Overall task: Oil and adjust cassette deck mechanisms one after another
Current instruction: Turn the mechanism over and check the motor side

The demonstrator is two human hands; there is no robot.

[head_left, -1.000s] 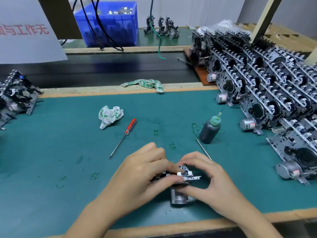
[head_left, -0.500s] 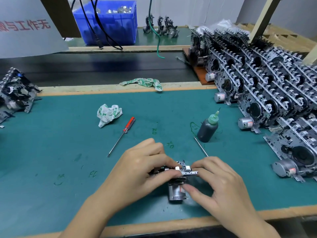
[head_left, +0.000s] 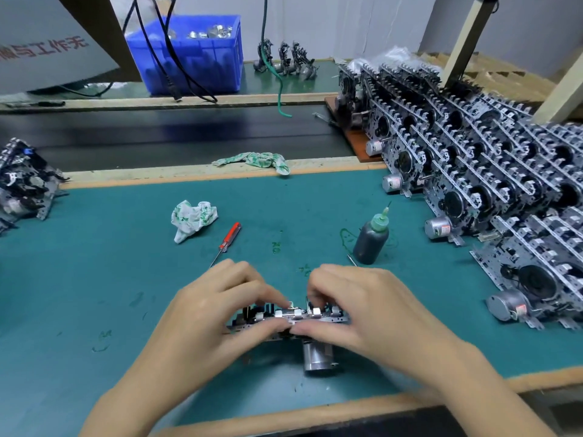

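Even, soft indoor light; faint shadows; wide-angle bending and slight blur at edges.

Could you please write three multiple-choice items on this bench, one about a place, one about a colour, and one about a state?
1. Where does the oil bottle stand?
A. on the teal mat, right of the screwdriver
B. inside the blue crate
C. on the stacked mechanisms

2. What colour is the screwdriver's handle?
A. yellow
B. red
C. black

3. What are the hands doing?
A. both lie flat on the mat
B. one lifts the bottle
C. both hold the cassette mechanism

Key: 1 A, the bottle sits upright on the mat, to the screwdriver's right. 2 B, the handle shows red. 3 C, the left hand and right hand have their fingers curled round the mechanism.
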